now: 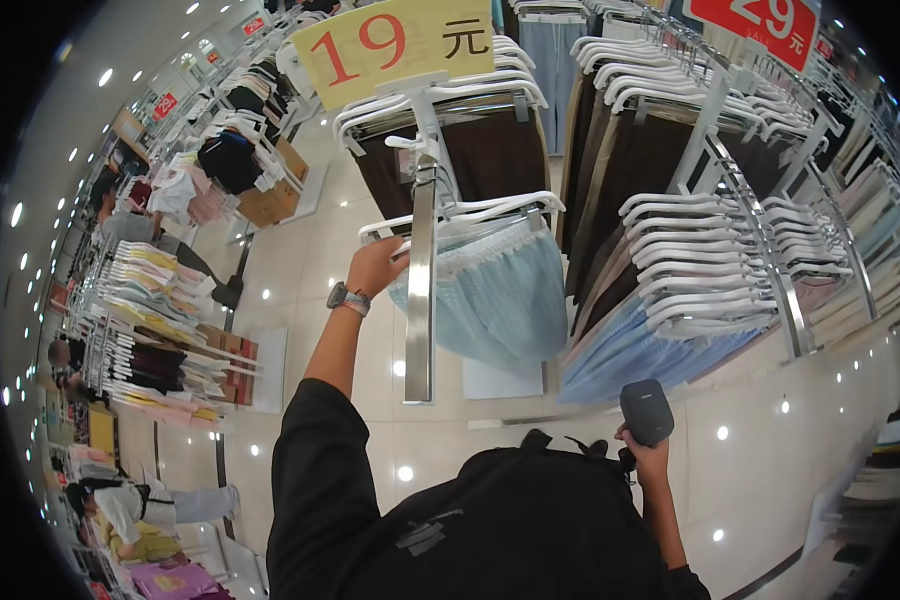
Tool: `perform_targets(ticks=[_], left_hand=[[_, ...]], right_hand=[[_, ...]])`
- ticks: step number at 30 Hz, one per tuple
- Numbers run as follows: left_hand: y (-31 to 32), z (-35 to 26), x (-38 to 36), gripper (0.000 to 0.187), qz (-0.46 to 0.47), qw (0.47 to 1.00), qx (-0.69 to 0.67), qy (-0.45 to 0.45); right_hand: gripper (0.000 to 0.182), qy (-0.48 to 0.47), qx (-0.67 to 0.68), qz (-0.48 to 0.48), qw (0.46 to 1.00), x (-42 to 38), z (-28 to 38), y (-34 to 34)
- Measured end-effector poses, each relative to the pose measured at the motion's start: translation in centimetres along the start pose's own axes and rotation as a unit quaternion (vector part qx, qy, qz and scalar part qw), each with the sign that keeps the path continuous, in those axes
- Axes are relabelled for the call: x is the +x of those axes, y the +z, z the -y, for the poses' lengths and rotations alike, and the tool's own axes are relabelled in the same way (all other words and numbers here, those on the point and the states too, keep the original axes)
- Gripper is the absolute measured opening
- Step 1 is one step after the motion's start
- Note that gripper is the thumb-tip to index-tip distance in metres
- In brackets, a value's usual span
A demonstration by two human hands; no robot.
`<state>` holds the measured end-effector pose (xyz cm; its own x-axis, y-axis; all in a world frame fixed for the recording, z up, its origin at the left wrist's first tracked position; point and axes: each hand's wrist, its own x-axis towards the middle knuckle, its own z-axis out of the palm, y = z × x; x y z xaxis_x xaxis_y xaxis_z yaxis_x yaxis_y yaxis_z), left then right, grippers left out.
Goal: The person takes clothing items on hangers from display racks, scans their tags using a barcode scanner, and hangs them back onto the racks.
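My left hand (375,266), with a watch (350,298) on its wrist, is closed on the left end of a white clip hanger (490,207). From that hanger hangs a pair of light blue shorts (500,290) with a gathered elastic waist. A chrome rail bar (422,290) passes in front of the shorts. Low on the right, my right hand (647,455) is wrapped round a dark grey, rounded device (648,412); its exact kind I cannot make out. Dark brown trousers (485,145) hang behind the shorts on the same rack.
A yellow price sign (395,50) stands above the rack. To the right, blue garments (630,345) hang from several white hangers (695,265) on another chrome rail (770,250). A person (135,510) is at the lower left. Clothing racks line the left side.
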<state>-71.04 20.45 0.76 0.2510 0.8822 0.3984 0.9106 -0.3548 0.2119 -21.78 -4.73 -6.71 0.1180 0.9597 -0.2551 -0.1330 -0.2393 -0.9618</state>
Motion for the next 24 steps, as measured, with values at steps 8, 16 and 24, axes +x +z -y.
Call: perform_targets(ticks=[8, 16, 24], left_hand=[[-1.3, -3.2, -1.5, 0.022, -0.072, 0.996, 0.056, -0.012], [-2.6, -11.4, -5.2, 0.04, 0.039, 0.999, -0.001, -0.026], [-6.2, -24.0, -12.6, 0.033, 0.141, 0.97, -0.175, -0.094]], right_hand=[[0.017, 0.004, 0.016, -0.022, 1.0, -2.7, -0.4, -0.7], [0.018, -0.031, 0.039, -0.026, 0.998, -5.6, -0.5, -3.2], [0.019, -0.034, 0.033, -0.016, 0.999, -12.0, -0.8, -9.1]])
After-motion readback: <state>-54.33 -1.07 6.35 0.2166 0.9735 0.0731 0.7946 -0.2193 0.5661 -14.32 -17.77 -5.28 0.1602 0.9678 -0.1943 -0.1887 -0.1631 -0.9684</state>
